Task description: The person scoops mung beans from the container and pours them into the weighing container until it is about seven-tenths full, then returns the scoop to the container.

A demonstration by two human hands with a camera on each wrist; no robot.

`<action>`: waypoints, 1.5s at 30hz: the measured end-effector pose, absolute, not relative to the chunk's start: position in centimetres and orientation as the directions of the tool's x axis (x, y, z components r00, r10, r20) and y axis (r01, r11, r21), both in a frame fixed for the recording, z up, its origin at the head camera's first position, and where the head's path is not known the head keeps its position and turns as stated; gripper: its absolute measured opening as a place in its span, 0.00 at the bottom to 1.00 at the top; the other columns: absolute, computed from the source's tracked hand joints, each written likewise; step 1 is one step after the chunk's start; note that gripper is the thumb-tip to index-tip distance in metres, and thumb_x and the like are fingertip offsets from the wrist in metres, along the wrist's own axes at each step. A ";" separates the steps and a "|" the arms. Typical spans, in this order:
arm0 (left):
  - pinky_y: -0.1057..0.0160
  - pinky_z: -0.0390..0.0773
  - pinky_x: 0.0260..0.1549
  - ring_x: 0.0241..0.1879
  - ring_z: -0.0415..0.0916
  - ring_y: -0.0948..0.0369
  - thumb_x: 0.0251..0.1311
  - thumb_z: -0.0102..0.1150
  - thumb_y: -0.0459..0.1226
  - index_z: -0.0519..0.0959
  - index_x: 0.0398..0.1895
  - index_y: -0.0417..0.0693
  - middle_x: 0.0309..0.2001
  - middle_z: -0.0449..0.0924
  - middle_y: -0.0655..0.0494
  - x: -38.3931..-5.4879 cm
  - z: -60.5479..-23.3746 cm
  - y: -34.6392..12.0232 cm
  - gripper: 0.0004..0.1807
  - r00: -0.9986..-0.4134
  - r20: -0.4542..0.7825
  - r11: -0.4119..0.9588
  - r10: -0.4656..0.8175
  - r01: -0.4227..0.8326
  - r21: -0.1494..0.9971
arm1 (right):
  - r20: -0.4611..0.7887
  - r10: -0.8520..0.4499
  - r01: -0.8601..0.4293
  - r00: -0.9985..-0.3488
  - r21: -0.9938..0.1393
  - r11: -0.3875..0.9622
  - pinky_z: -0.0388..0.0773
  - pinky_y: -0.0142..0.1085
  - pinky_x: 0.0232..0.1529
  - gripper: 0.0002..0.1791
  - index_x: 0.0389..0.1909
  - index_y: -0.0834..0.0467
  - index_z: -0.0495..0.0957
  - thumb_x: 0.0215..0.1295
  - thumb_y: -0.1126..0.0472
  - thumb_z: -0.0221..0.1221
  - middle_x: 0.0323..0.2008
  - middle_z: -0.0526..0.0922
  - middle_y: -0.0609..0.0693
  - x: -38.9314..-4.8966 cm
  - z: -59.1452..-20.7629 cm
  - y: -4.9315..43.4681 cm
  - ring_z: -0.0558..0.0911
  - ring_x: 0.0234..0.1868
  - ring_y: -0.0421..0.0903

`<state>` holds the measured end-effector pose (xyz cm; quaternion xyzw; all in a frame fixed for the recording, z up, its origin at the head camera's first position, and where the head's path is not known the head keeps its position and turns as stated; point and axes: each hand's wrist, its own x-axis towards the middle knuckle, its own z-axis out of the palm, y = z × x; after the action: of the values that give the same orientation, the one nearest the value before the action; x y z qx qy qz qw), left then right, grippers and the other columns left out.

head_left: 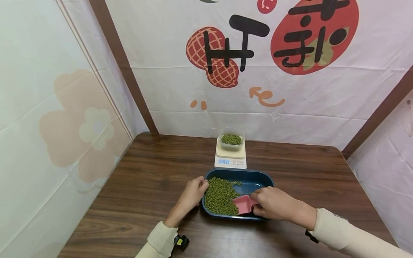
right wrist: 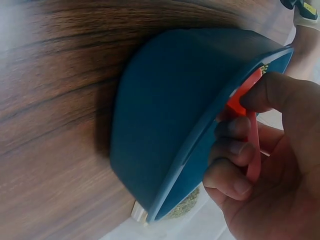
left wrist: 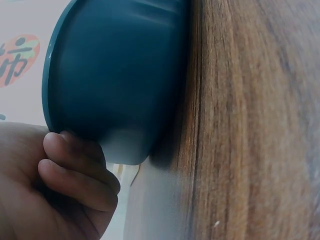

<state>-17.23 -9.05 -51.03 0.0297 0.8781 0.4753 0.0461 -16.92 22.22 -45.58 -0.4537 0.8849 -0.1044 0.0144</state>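
My left hand (head_left: 193,193) grips the left rim of a dark blue plastic tub (head_left: 240,174), its fingers curled at the edge in the left wrist view. Green mung beans (head_left: 220,197) are heaped in the tub's left half, with a few strays toward the bare right side. The right hand (head_left: 275,204) holds a pink scoop (head_left: 242,205) by its handle, pinched between thumb and fingers in the right wrist view. Inside the tub, the scoop's bowl lies low against the right edge of the beans.
Just behind the tub, a white kitchen scale (head_left: 230,163) shows a lit display. A clear plastic container (head_left: 231,146) with mung beans sits on it. All of this stands on a dark wooden table (head_left: 155,179), with a printed cloth (head_left: 174,86) hanging behind.
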 end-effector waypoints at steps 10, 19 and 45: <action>0.66 0.69 0.12 0.09 0.62 0.63 0.82 0.45 0.40 0.68 0.27 0.48 0.15 0.63 0.60 -17.2 -51.2 -9.2 0.19 -0.994 -0.039 0.536 0.105 0.024 0.844 | 0.058 -0.808 -0.800 -0.586 -0.200 0.565 0.61 0.27 0.23 0.05 0.29 0.51 0.78 0.63 0.63 0.64 0.25 0.75 0.40 -17.0 -45.7 20.9 0.62 0.23 0.32; 0.66 0.68 0.11 0.09 0.61 0.63 0.83 0.45 0.39 0.68 0.26 0.48 0.14 0.63 0.60 -17.2 -51.2 -9.1 0.19 -0.994 -0.041 0.534 0.103 0.021 0.845 | 0.046 -0.823 -0.812 -0.566 -0.205 0.547 0.59 0.27 0.24 0.08 0.27 0.51 0.76 0.62 0.64 0.64 0.23 0.69 0.38 -17.2 -45.6 19.9 0.57 0.23 0.32; 0.67 0.67 0.11 0.09 0.61 0.63 0.82 0.45 0.39 0.68 0.26 0.48 0.14 0.63 0.59 -17.2 -51.1 -9.0 0.19 -0.994 -0.052 0.533 0.096 0.007 0.846 | 0.002 -0.841 -0.822 -0.540 -0.215 0.527 0.52 0.27 0.22 0.11 0.27 0.49 0.72 0.66 0.63 0.63 0.22 0.63 0.37 -17.3 -45.5 17.3 0.55 0.21 0.32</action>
<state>-17.24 -9.03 -51.07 0.0296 0.8742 0.4825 0.0463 -17.33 17.27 -45.48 -0.4767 0.8724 -0.0954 0.0507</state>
